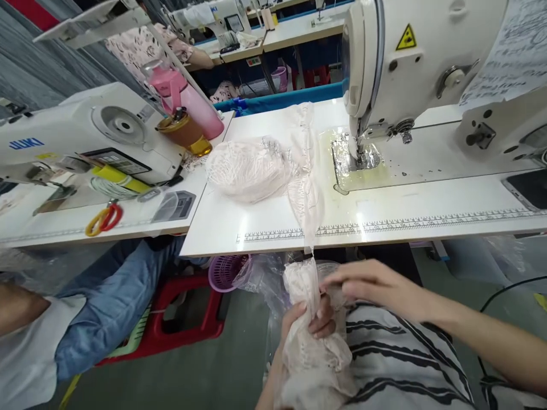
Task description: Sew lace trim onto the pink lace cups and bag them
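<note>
Pale pink lace garment [310,336], bunched in the lap below the near edge of the white table [265,222], was clenched by the left hand [305,322], while the right hand [371,285] rested loosely open on it, 1 strip trailing up toward the sewing machine [410,62].

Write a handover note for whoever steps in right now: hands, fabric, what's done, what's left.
Left hand: closed around a bunch of pale lace fabric in the lap, below the table edge.
Right hand: open, fingers resting on top of the same bunch; no firm grip visible.
A strip of lace runs from the bunch up over the table edge and across the top.
A second heap of lace lies on the table, left of the sewing machine.
Done: cannot tell what has been stitched.
Left: nothing sits under the needle; the lace is not yet fed to the machine.
</note>
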### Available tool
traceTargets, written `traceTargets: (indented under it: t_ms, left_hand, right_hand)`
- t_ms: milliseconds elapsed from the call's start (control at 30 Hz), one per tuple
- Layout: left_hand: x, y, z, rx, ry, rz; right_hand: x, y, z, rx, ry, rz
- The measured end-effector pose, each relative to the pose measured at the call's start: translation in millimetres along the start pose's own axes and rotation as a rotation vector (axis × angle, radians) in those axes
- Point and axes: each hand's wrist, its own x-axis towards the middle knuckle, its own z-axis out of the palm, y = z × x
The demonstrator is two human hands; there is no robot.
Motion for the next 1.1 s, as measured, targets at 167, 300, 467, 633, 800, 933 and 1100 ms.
traceTargets:
  t_ms: [167,300,467,633,800,933,1100]
  left_hand:
    - [-8,-12,-13.3,-0.088,-0.183,0.004]
    - [-8,-12,-16.8,-0.112,-0.256,-0.01]
    - [-7,-10,-16.0,-0.12,-0.293,-0.018]
    - [-4,-11,-12.6,-0.114,-0.306,-0.02]
    - [-3,-11,-11.1,-0.124,-0.315,-0.013]
    - [-5,-10,-12.6,-0.122,-0.311,-0.019]
    - [-7,-11,-17.6,-0.137,-0.291,-0.01]
  right_hand:
    - [14,34,-22,-0.11,0.113,0.197]
    - [29,44,-15,-0.017,0.054,0.172]
    - [46,43,-9,0.0,0.035,0.15]
    - [49,43,-11,-0.032,0.037,0.156]
    - [49,42,-10,-0.011,0.037,0.175]
    - [50,41,-7,0.035,0.067,0.18]
    - [50,40,-5,0.005,0.08,0.184]
